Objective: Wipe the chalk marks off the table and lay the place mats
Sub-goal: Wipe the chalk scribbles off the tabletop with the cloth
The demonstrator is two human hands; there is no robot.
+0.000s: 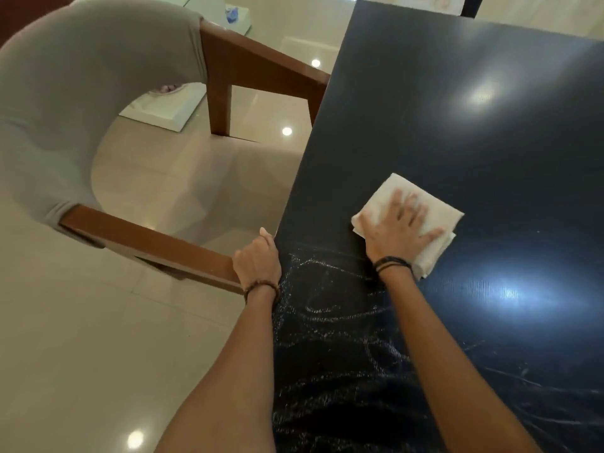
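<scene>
Right hand [400, 228], fingers spread flat, pressing white cloth [425, 204] on dark tabletop [457, 109]; left hand [258, 259] gripping tabletop edge. Chalk marks [327, 308] mostly remaining near person; place mats not showing.

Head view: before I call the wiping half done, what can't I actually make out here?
- Chalk marks: they run off the bottom edge and under both forearms; full extent unknown.
- Table beneath the folded cloth: covered by cloth and right hand.
- Left hand fingers: curled over the table edge, tips hidden.
- Place mats: none clearly in view.
- Right fingers: motion-blurred.
</scene>
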